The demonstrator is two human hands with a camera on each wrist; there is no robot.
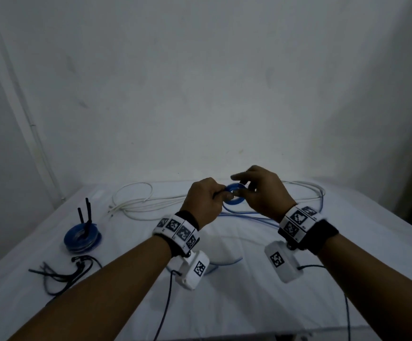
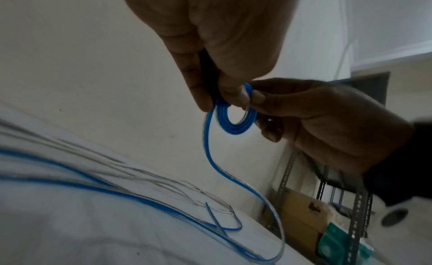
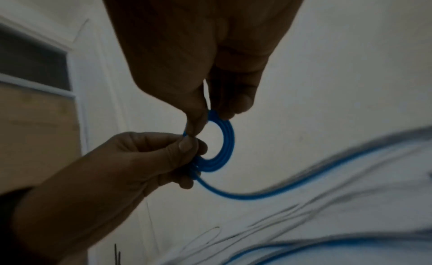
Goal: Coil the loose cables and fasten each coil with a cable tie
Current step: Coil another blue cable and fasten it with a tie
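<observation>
A small blue cable coil [image 1: 237, 202] of several turns hangs in the air between both hands, above the white table. My left hand [image 1: 221, 195] pinches its left side, thumb on top; in the left wrist view the left hand [image 2: 218, 98] grips the coil [image 2: 231, 127] at its upper edge. My right hand [image 1: 239, 190] pinches the right side of the ring; in the right wrist view the right hand [image 3: 210, 113] holds the coil [image 3: 225, 145] at the top. The loose blue tail [image 2: 210, 158] drops from the coil to the table.
A finished blue coil [image 1: 82, 238] lies at the left with black ties [image 1: 87, 212] sticking up from it. Loose black cable ties [image 1: 59, 274] lie in front of it. White cable [image 1: 136, 200] sprawls along the back by the wall. Metal shelving [image 2: 357, 204] stands past the table's right edge.
</observation>
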